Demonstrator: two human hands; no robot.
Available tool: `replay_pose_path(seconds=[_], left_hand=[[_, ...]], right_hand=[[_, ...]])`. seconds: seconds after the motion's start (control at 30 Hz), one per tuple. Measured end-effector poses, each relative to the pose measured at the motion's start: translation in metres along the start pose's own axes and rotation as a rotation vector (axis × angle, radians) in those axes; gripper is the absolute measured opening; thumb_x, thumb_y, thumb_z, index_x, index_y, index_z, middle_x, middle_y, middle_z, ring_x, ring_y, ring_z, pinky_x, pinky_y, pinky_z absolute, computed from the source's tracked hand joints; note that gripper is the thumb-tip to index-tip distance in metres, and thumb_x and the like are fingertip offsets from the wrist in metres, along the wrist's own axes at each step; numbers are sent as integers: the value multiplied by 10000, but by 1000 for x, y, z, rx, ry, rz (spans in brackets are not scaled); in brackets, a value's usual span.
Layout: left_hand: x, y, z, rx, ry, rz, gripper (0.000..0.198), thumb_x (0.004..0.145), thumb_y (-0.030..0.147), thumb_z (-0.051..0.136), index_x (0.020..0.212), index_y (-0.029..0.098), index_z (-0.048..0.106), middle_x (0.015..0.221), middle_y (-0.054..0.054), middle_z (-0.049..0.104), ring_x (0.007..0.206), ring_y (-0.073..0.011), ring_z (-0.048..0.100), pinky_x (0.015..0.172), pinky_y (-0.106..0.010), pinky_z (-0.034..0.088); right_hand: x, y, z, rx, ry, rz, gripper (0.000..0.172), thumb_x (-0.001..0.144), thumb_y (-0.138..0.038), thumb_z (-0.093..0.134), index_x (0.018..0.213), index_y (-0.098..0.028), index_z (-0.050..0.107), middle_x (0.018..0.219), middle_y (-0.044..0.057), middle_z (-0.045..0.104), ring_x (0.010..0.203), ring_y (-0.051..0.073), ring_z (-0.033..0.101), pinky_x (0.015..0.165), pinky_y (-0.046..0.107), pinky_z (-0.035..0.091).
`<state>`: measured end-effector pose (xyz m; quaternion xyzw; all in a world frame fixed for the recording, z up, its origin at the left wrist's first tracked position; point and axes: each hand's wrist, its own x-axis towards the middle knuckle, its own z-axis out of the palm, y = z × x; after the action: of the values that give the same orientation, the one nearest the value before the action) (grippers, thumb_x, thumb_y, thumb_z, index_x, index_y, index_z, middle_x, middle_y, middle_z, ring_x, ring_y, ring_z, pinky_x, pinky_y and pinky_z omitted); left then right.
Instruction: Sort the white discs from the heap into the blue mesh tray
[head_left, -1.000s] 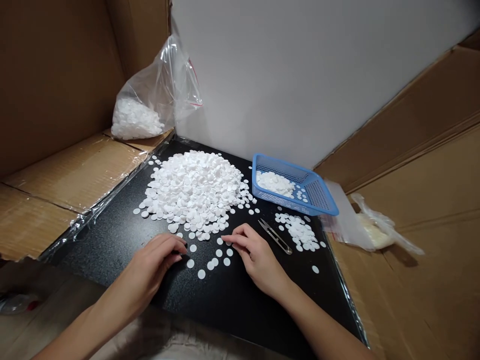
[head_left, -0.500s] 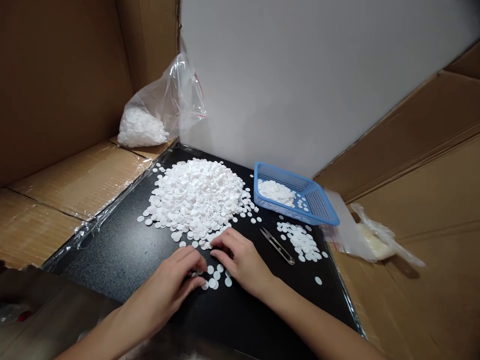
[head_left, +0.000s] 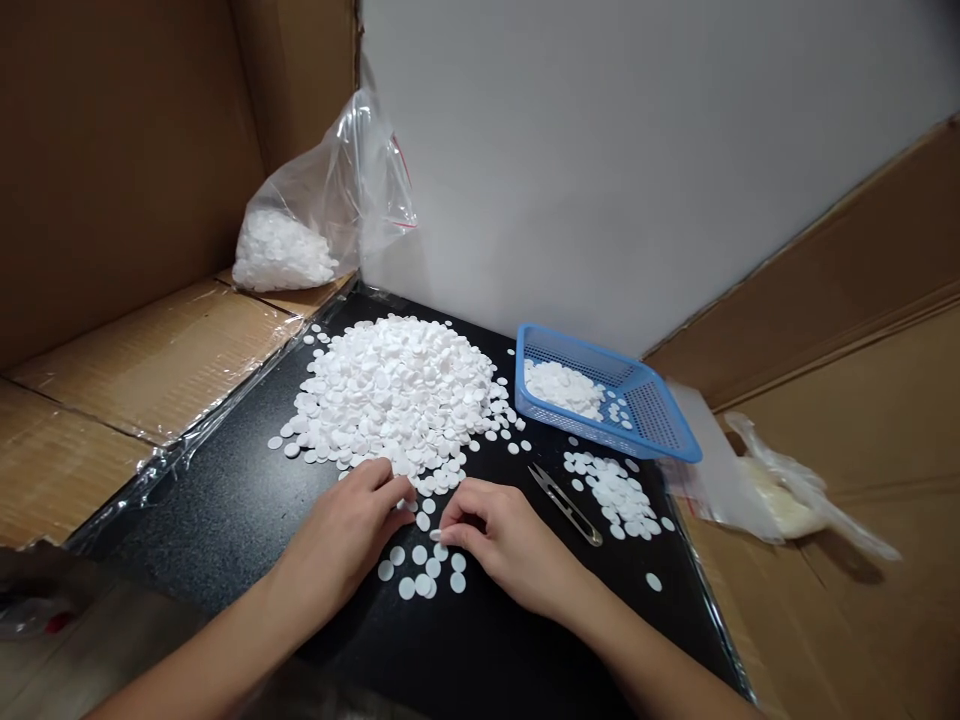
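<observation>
A large heap of white discs (head_left: pixel 401 385) lies on the black tabletop (head_left: pixel 225 520). My left hand (head_left: pixel 356 530) is at the heap's near edge, thumb and fingertips curled close together beside some discs; whether one is between them is hidden. To its right, my right hand (head_left: pixel 506 535) pinches a white disc (head_left: pixel 437 535) between thumb and forefinger. Several loose discs (head_left: pixel 422 570) lie flat on the table just below and between both hands.
A blue basket (head_left: pixel 607 435) holding discs stands at the back right. Near it lie metal snips (head_left: pixel 566 505) and a smaller group of discs (head_left: pixel 619 497). A clear bag of discs (head_left: pixel 281 250) rests back left; another plastic bag (head_left: pixel 787 500) lies right, on cardboard.
My left hand has moved up from the loose discs to the heap's edge. My right hand has shifted slightly down and right and now has a disc at its fingertips. The view has shifted slightly.
</observation>
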<state>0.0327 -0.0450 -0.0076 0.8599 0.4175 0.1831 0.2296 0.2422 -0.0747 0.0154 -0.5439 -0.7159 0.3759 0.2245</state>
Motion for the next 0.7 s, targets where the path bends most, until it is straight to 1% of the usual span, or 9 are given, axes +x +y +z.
replay_pose_path(seconds=[0.1,0.2,0.3,0.37,0.4,0.47,0.57,0.63,0.7], left_hand=[[-1,0,-2,-39,6,-2,98,943,162,548,889,227,596,887,6,565,817,-182,574,685,-290,414],[-3,0,-4,-52,9,26,135,951,187,520,851,223,604,866,0,554,782,-176,559,657,-282,411],[-8,0,-5,-70,8,64,157,943,170,527,832,222,625,854,-2,551,770,-170,558,661,-276,421],[-12,-1,-6,-89,5,81,144,936,166,556,841,229,645,851,-1,553,774,-168,562,665,-268,428],[-14,-2,-7,-95,-1,86,145,939,171,561,843,231,651,850,0,553,774,-168,564,665,-265,429],[-17,-2,-8,-104,-14,83,155,955,183,550,848,232,650,855,-2,555,777,-168,568,666,-264,432],[-14,2,-8,-94,-8,53,117,969,198,540,920,236,640,892,-9,566,811,-183,575,690,-281,440],[-8,6,-5,-54,-6,48,77,950,198,570,962,237,635,909,-14,572,826,-198,573,696,-299,434],[-2,11,-2,7,-13,61,66,912,167,606,920,227,633,899,-14,571,813,-206,564,683,-311,417]], right_hand=[[0,-2,-4,-41,1,69,154,885,-130,646,742,-187,636,773,-11,630,700,134,574,627,239,407],[1,-1,-5,-113,34,62,153,881,-127,641,743,-188,619,751,-14,597,664,131,546,594,243,391],[2,3,-5,-131,78,27,103,851,-99,686,829,-192,649,797,-8,589,682,134,544,613,250,418],[3,5,-5,-102,75,-32,128,856,-80,680,894,-203,673,857,3,602,724,136,565,654,256,449],[3,6,-5,-87,64,-63,145,860,-65,668,895,-206,680,877,6,605,740,135,574,669,256,458],[4,8,-6,-66,40,-98,160,857,-42,653,835,-200,675,881,4,598,740,128,578,666,247,463],[5,8,-8,-55,22,-77,143,842,-54,678,827,-194,654,868,-7,570,691,114,560,624,234,452],[5,8,-8,-54,14,-69,130,848,-73,682,840,-199,650,865,-11,559,692,114,561,622,231,446],[5,7,-8,-55,3,-77,151,845,-54,667,821,-200,637,855,-17,552,702,114,563,625,225,438]])
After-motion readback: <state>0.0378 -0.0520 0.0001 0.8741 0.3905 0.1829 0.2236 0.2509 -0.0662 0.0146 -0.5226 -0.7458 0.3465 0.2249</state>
